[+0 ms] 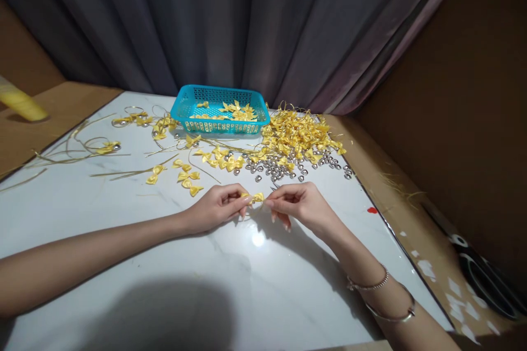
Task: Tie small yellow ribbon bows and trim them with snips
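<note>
Between my two hands, above the white marbled board, is a small yellow bow (257, 197). My left hand (218, 207) pinches its left side between thumb and fingers. At its right end, the thumb and index finger of my right hand (302, 205) are pressed together on what looks like a thin gold wire, and the other fingers curl below. A pointed metal tip shows by the right fingertips; what it belongs to is hidden. Yellow bows (188, 175) lie beyond my left hand, and silver pieces (274, 167) are scattered beyond the right.
A blue basket (220, 127) with yellow bows stands at the back of the board (164, 274). Bows with wire loops (294, 131) are heaped to its right. Loose gold wires (61, 159) lie left. Large scissors (486, 279) and paper scraps are at the right.
</note>
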The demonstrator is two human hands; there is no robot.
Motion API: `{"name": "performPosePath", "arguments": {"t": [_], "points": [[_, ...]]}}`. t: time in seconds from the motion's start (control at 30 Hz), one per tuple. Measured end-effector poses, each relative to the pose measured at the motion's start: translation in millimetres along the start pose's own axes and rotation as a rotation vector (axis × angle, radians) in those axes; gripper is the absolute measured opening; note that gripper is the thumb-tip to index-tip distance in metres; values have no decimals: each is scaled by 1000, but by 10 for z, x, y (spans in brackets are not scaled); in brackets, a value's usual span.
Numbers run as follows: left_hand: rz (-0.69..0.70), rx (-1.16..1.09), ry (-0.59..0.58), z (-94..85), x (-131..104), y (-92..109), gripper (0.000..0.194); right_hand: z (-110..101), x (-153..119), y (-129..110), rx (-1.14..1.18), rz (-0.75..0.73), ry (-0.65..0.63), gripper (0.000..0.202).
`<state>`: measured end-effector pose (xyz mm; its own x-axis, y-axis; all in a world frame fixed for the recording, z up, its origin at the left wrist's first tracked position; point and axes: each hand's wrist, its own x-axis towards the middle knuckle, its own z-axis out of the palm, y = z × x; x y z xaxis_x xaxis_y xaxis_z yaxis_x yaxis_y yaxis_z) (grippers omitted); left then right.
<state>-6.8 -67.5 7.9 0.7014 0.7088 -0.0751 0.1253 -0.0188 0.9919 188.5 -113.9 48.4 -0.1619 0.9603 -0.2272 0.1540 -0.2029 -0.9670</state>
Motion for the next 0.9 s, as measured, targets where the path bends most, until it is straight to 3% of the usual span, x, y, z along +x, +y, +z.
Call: {"name": "performPosePath", "arguments": {"t": [0.37, 0.5, 0.7, 0.9], "points": [[-11, 54, -85, -11, -22, 58, 25, -77, 45, 64, 336, 177, -183, 7], [-35, -22, -76, -4, -27, 62, 27, -101, 63, 75, 391, 201, -211, 7], [-36, -162, -76, -9, -26, 65, 27, -148, 118, 101, 546, 372, -340, 3], [-69, -341, -18, -42, 24, 24, 25, -196, 120, 104, 515, 347, -331, 6]]}}
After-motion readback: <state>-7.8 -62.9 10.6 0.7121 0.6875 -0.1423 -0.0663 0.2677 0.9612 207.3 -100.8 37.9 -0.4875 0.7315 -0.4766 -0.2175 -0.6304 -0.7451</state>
